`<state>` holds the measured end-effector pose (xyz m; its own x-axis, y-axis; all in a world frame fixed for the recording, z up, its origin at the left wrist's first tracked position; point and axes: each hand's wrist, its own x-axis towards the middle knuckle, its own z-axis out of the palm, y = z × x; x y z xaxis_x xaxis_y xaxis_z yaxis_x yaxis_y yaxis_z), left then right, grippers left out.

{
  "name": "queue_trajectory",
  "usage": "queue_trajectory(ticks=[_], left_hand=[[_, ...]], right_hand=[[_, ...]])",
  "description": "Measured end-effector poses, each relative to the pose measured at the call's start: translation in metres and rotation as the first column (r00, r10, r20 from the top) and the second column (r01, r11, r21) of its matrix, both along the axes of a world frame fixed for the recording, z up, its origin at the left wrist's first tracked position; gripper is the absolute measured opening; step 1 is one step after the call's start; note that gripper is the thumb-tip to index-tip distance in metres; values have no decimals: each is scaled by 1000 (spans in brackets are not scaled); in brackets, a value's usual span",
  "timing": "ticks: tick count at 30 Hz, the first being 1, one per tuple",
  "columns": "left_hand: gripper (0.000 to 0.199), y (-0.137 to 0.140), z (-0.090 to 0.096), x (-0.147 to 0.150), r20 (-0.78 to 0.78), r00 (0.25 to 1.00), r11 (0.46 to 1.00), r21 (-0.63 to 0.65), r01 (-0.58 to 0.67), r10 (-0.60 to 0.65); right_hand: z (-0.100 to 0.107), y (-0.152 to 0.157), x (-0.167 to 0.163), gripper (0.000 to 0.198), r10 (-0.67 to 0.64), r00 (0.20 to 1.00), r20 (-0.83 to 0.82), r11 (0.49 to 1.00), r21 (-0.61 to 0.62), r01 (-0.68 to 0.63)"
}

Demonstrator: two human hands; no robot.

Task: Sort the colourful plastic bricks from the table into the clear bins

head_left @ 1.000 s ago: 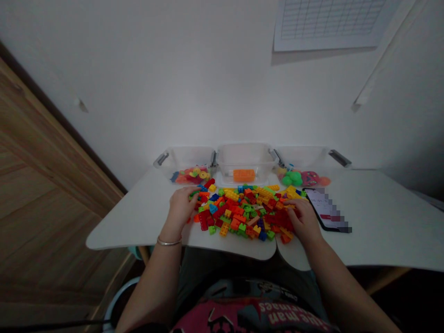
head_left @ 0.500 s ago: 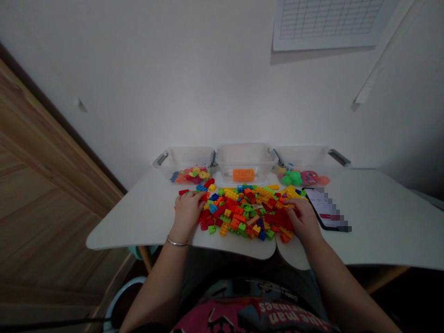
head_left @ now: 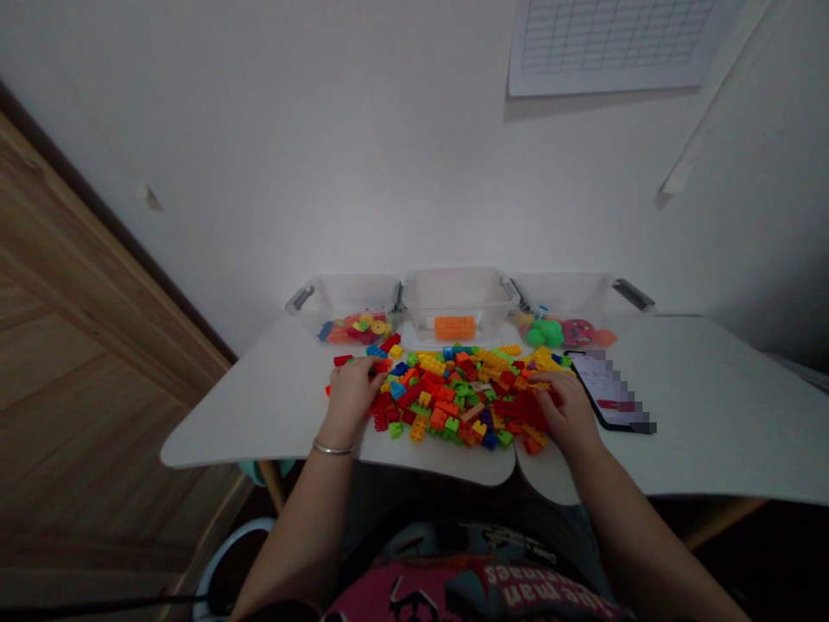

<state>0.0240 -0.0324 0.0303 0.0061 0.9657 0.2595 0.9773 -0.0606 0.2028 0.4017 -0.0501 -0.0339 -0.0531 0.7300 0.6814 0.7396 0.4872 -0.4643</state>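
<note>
A spread pile of toy building bricks (head_left: 446, 397) in red, orange, yellow, green and blue covers the middle of the white table. At its left edge lies my left hand (head_left: 351, 389), fingers loosely apart, close to an orange brick (head_left: 384, 366). Part of that hand's fingertips is hidden. My right hand (head_left: 568, 404) rests on the pile's right edge. Its fingers reach over yellow and red bricks, with a gap between thumb and forefinger. Nothing shows gripped in either hand.
Three clear plastic boxes stand along the wall: the left box (head_left: 350, 289) with colourful pieces, the middle box (head_left: 453, 289) with an orange object, the right box (head_left: 563, 294) with round green and pink toys. A phone (head_left: 609, 393) lies right of my right hand.
My left hand has shifted very slightly at the pile's left edge. My right hand and the bricks look the same.
</note>
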Motion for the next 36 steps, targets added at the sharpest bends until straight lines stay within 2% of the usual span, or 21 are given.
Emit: queue_trajectory(ticks=[5, 8, 10, 12, 15, 19, 21, 23, 25, 27, 32, 36], left_hand=[[23, 8, -11, -5, 275, 961, 992, 122, -44, 8], [23, 18, -10, -3, 535, 839, 967, 250, -46, -98], [27, 27, -3, 0, 653, 723, 923, 381, -58, -225], [35, 39, 8, 3, 699, 629, 857, 505, -98, -339], [37, 62, 25, 4, 702, 580, 795, 588, -147, -412], [30, 92, 39, -4, 712, 596, 771, 594, -229, -371], [30, 101, 42, -8, 705, 650, 786, 559, -263, -285], [29, 106, 44, -10, 641, 755, 850, 467, -243, -137], [26, 107, 46, -8, 489, 872, 921, 332, -204, 17], [26, 106, 50, -6, 329, 938, 956, 226, -188, 106], [35, 105, 57, 0, 209, 959, 966, 131, -221, 191], [36, 107, 53, 0, 164, 967, 960, 166, -224, 197]], right_hand=[[0, 1, 0, 20, -5, 1000, -7, 1000, 11, 5], [0, 0, 0, 20, 0, 1000, 0, 1000, 27, 0], [1, 0, 0, 20, 8, 1000, 0, 999, 42, -8], [1, -1, -1, 20, 18, 1000, 0, 998, 54, -18], [1, -1, -1, 21, 22, 1000, -4, 998, 53, -22], [2, 0, 0, 21, 22, 1000, -14, 999, 46, -21], [2, 0, 1, 21, 37, 999, -16, 998, 46, -36], [2, 0, 1, 20, 52, 998, -20, 998, 46, -51], [2, -1, 1, 20, 58, 998, -25, 997, 45, -57], [2, -1, 1, 20, 59, 998, -25, 997, 41, -58], [1, -1, 1, 20, 60, 998, -33, 997, 43, -59], [2, -1, 0, 20, 54, 998, -45, 998, 33, -53]])
